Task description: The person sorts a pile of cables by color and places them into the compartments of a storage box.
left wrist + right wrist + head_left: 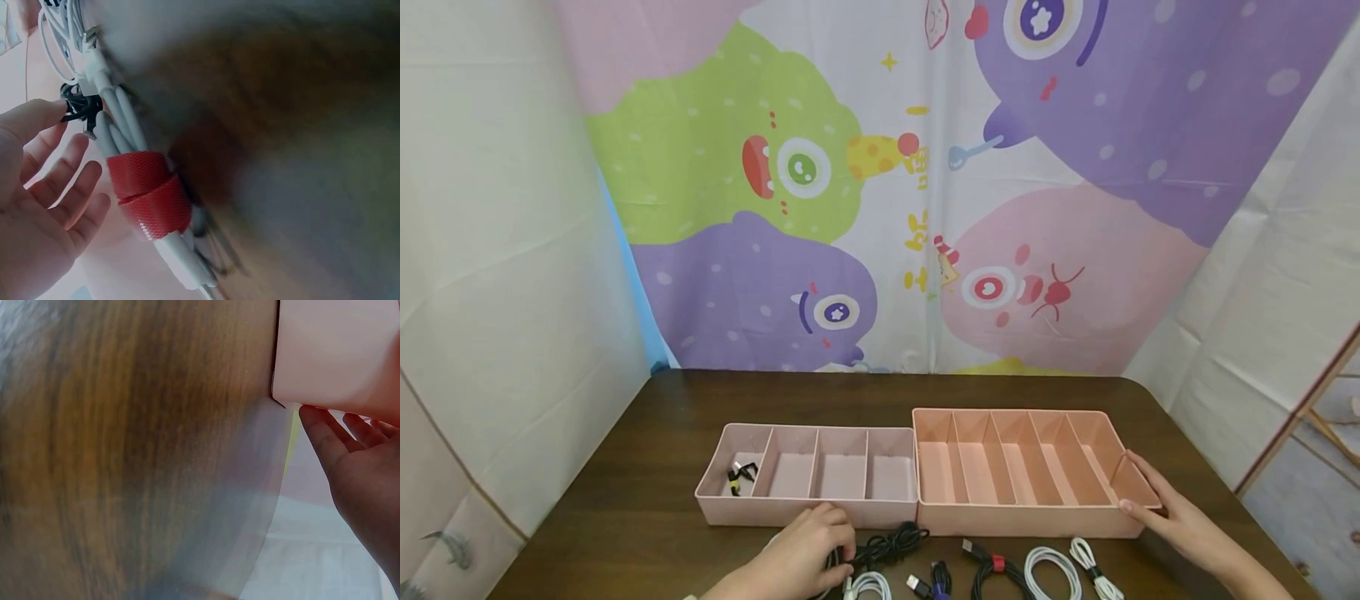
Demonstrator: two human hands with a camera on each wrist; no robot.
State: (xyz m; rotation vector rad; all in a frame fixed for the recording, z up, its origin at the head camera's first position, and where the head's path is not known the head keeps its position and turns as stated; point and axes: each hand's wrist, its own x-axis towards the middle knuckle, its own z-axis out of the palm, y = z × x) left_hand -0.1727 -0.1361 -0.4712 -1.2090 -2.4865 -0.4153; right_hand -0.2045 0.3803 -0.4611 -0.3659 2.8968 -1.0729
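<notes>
My left hand (801, 557) is low over a row of coiled cables before the pale pink divided box (797, 513). In the left wrist view its thumb and index finger pinch a black cable (82, 103); the other fingers curve loosely. Beside them lies a white cable (122, 125) bound with a red strap (153, 194). My right hand (1183, 521) rests against the right end of the peach divided box (1022, 520), thumb at its front corner, fingers along the end wall. In the right wrist view its fingertips touch that wall (337, 356).
Both boxes stand side by side on the dark wooden table (625, 467). Small black connectors (741, 475) lie in the pink box's leftmost compartment. Along the front are a black coil (891, 543), a black cable with a red strap (997, 564) and white coils (1052, 571). A patterned curtain (895, 333) hangs behind.
</notes>
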